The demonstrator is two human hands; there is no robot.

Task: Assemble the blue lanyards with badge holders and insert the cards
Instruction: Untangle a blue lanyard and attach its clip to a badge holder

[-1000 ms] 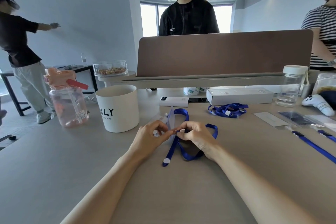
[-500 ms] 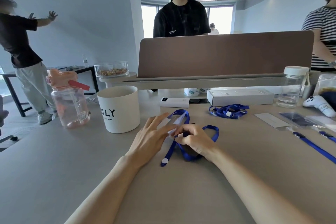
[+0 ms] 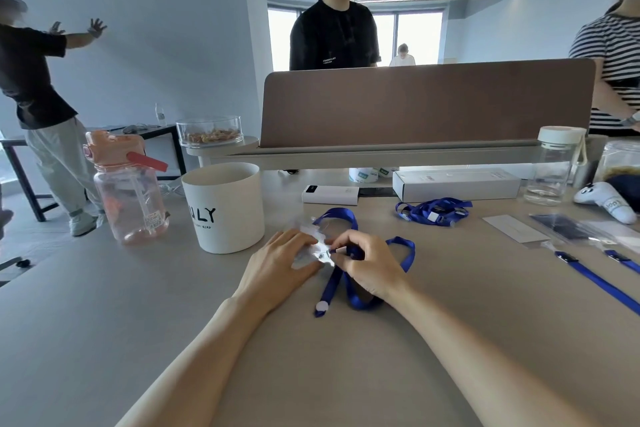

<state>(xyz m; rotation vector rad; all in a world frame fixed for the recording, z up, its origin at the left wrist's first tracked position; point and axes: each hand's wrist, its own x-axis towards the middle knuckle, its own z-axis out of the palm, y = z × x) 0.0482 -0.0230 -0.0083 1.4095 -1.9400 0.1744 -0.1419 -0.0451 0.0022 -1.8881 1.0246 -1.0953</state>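
Pressing down on the grey table (image 3: 138, 322), the left hand (image 3: 277, 267) lays nearly straight fingers over the clear plastic badge holder (image 3: 317, 246), whose outline blurs under and just beyond the fingertips. To its right, the right hand (image 3: 367, 267) curls thumb and forefinger in a pinch on the blue fabric lanyard (image 3: 327, 288) at the holder's edge. The clip between them is too small to make out. The strap loops beyond and beneath those knuckles.
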